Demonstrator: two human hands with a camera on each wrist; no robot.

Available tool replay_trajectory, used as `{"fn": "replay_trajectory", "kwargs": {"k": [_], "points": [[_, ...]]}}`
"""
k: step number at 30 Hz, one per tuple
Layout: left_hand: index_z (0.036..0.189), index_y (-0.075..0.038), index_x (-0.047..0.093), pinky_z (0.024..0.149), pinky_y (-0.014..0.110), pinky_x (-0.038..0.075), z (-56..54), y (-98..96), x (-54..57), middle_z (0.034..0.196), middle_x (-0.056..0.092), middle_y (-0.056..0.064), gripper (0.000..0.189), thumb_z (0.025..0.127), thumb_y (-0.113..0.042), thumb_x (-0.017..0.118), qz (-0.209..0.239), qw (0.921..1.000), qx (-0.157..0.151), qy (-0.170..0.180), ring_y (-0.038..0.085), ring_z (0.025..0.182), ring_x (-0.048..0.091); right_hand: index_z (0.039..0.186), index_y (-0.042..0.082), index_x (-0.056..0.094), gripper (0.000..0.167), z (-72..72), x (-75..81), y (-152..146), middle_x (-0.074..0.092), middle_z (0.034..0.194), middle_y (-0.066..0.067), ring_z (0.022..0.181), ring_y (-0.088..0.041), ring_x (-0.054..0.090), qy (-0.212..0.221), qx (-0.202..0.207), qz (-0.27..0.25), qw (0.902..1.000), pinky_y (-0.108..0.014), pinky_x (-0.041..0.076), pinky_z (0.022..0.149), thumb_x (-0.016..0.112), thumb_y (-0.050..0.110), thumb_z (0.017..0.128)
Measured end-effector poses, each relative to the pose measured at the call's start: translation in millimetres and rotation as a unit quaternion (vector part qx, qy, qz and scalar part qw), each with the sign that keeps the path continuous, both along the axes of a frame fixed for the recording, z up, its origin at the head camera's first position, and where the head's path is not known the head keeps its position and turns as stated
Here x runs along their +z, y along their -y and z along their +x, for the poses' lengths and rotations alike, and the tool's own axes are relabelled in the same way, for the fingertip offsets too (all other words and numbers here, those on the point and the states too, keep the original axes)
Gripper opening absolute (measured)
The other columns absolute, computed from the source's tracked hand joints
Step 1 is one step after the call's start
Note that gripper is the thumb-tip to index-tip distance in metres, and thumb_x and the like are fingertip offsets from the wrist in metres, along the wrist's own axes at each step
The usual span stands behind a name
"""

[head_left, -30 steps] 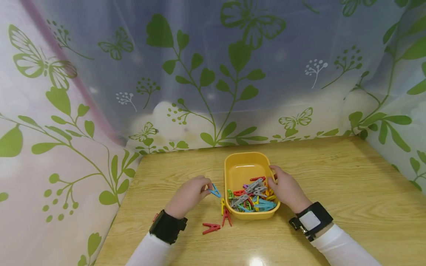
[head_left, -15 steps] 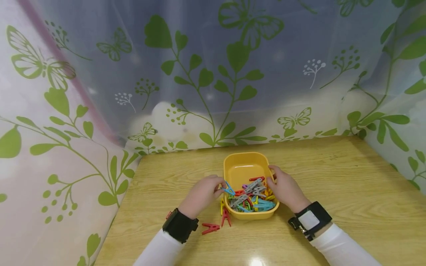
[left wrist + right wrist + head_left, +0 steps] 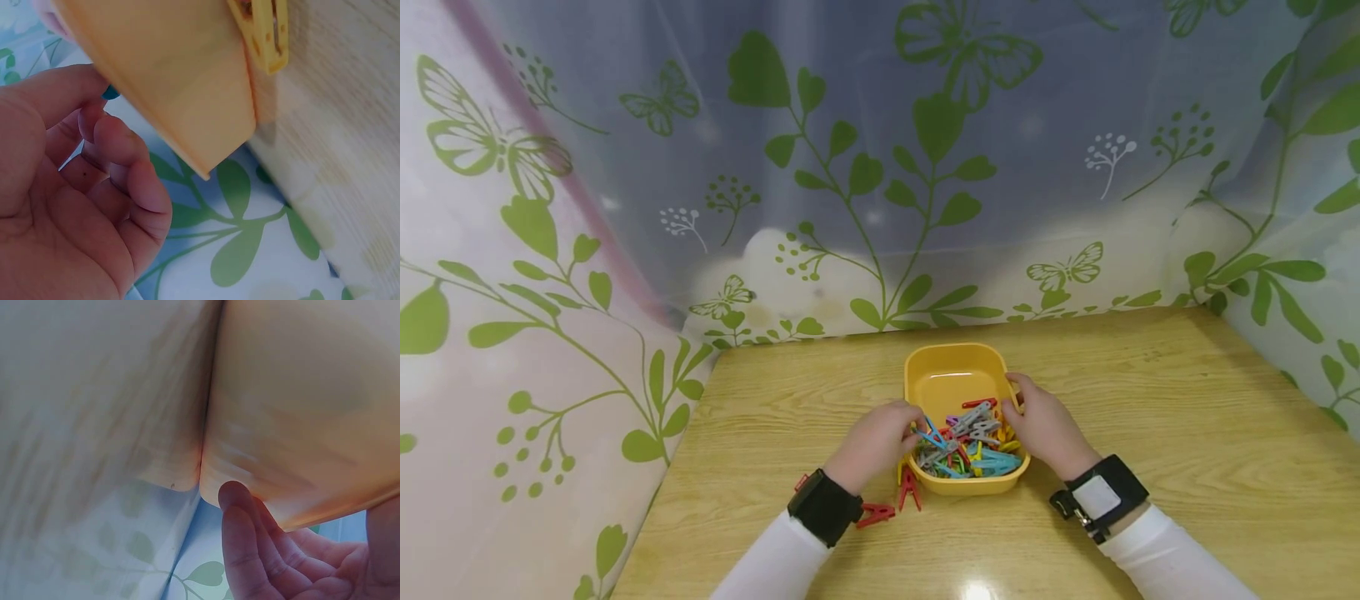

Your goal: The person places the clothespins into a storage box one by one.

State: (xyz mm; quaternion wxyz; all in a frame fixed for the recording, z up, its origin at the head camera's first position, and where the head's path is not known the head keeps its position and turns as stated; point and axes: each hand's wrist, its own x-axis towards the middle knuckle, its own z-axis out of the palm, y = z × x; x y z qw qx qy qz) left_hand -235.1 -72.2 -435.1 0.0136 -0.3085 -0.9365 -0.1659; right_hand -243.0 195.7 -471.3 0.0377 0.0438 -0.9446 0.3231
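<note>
My left hand (image 3: 880, 442) is at the left rim of a yellow plastic bin (image 3: 951, 358), pinching a blue clothespin (image 3: 934, 433) that reaches over the bin. In the left wrist view, only a bit of the blue clothespin (image 3: 110, 93) shows between the left hand (image 3: 81, 181) and the bin wall (image 3: 181, 81). My right hand (image 3: 1052, 425) holds the bin's right side, its thumb at the rim; in the right wrist view its fingers (image 3: 240, 525) lie against the outer wall. Several clothespins (image 3: 996, 463) in grey, red, yellow and teal lie heaped in the near part of the bin.
Two red clothespins (image 3: 910, 490) lie on the wooden table (image 3: 1150, 433) by the bin's near left corner. A yellow clothespin (image 3: 269, 37) sits beside the bin's outer wall. A patterned curtain (image 3: 880, 208) borders the table at the back and sides.
My left hand has moved right with the blue clothespin, from beside the bin to over its rim. The right hand and the bin have stayed in place.
</note>
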Motion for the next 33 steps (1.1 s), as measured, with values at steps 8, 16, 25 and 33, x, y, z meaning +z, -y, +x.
{"fn": "replay_trajectory", "kwargs": {"k": [8,16,25,33], "points": [[0.099,-0.013,0.072,0.066,0.022,0.045,-1.2,-4.8,-6.1,0.094,0.069,-0.001,0.004,0.096,-0.015,0.074,-0.014,0.9999,0.000,-0.001,0.008,0.072,0.050,0.152,-0.005,0.038,0.055,0.1,1.3,0.9,0.066,0.116,-0.028,0.065,-0.017,0.056,0.004,0.000,-0.003,1.0000,-0.030,0.045,0.055,0.052,0.021,0.106],[0.096,-0.015,0.071,0.064,0.022,0.043,0.2,-5.1,-8.7,0.090,0.062,-0.003,0.007,0.096,-0.021,0.076,-0.015,0.9998,0.005,0.008,0.008,0.068,0.047,0.151,-0.006,0.038,0.055,0.9,1.9,1.0,0.066,0.115,-0.028,0.065,-0.017,0.056,0.003,0.000,-0.006,1.0000,-0.031,0.045,0.055,0.053,0.021,0.106],[0.098,-0.014,0.073,0.065,0.022,0.044,2.6,0.5,-9.3,0.091,0.060,-0.003,0.007,0.099,-0.021,0.071,0.012,0.9998,0.010,0.015,0.007,0.071,0.049,0.152,-0.006,0.038,0.055,0.6,1.1,0.9,0.066,0.115,-0.027,0.064,-0.017,0.056,0.004,-0.002,-0.003,1.0000,-0.030,0.046,0.055,0.053,0.021,0.106],[0.101,-0.011,0.066,0.059,0.022,0.037,2.2,15.9,-7.9,0.085,0.052,-0.001,0.008,0.101,-0.019,0.067,0.069,0.9968,0.041,0.003,0.009,0.068,0.044,0.152,-0.005,0.038,0.055,-0.4,-0.2,0.0,0.066,0.113,-0.025,0.062,-0.016,0.054,0.002,-0.003,-0.001,1.0000,-0.030,0.045,0.054,0.053,0.021,0.106]]}}
